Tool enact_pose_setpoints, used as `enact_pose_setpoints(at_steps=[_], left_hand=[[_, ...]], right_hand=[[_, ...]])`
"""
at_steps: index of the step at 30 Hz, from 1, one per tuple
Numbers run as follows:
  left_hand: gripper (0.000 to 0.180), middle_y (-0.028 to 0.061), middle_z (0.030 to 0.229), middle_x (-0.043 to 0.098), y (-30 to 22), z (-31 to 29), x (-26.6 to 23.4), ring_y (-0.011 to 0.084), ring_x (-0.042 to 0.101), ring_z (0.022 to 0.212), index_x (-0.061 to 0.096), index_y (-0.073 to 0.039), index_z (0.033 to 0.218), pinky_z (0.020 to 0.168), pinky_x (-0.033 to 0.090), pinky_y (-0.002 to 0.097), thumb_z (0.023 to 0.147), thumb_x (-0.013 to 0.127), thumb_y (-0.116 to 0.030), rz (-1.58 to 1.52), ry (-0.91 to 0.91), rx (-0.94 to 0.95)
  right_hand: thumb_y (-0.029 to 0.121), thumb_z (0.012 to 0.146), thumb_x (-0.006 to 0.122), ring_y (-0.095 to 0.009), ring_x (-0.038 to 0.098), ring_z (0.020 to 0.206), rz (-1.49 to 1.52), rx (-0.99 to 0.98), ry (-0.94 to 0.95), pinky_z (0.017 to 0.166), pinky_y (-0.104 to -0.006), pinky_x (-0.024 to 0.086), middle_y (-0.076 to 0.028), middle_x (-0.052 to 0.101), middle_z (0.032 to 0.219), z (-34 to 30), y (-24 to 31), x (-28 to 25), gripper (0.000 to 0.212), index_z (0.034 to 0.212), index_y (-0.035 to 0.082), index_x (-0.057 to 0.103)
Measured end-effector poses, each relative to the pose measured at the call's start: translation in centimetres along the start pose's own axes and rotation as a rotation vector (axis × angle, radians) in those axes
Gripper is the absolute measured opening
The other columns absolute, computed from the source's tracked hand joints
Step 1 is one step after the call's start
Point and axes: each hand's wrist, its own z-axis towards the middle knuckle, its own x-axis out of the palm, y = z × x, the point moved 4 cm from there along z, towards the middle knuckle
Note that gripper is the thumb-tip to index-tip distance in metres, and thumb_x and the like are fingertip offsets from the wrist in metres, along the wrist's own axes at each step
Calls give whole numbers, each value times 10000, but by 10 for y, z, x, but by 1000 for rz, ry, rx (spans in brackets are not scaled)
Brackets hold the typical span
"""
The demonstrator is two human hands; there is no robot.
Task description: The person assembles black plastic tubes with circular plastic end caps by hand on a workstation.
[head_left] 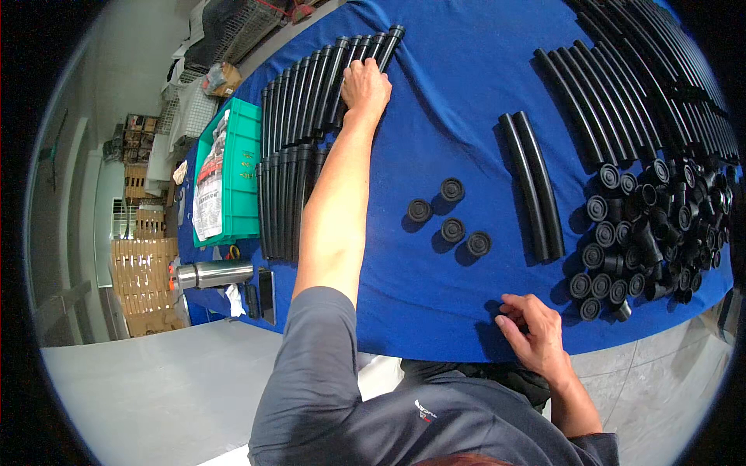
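Note:
My left hand [367,87] reaches far across the blue cloth to a row of capped black tubes [311,85]. Its fingers are bent down around a black tube [386,53] near the right end of that row; the palm hides where they meet it. My right hand [533,334] rests by the near table edge, fingers loosely bent and apart, holding nothing. Ahead of it lie several round black caps [453,230] in a loose group. Two uncapped black tubes [535,186] lie side by side to the right of those caps.
A heap of black caps [622,233] covers the right side, with long rows of black tubes [614,101] behind it. At left stand a green crate [247,171] holding a printed bag, a steel flask [221,273] and a phone [267,297]. Cartons [144,272] are stacked beyond the table.

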Motion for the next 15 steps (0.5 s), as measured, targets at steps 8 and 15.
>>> enact_pose_setpoints(at_steps=[8, 15], left_hand=[[337, 189, 1148, 632, 4, -11, -20, 382, 612, 1120, 683, -21, 1097, 935, 522, 513, 926, 682, -311, -13, 30, -25], [317, 187, 1086, 651, 33, -73, -86, 368, 638, 1028, 659, -7, 1157, 875, 511, 479, 940, 628, -237, -274, -194, 6]], right_hand=[[62, 878, 741, -241, 684, 724, -2, 8, 20, 631, -330, 553, -151, 667, 892, -1, 1, 1, 290, 1129, -38, 636], [67, 882, 735, -220, 674, 692, -16, -11, -22, 596, -312, 538, -141, 670, 865, -2, 0, 1, 275, 1122, -30, 643]])
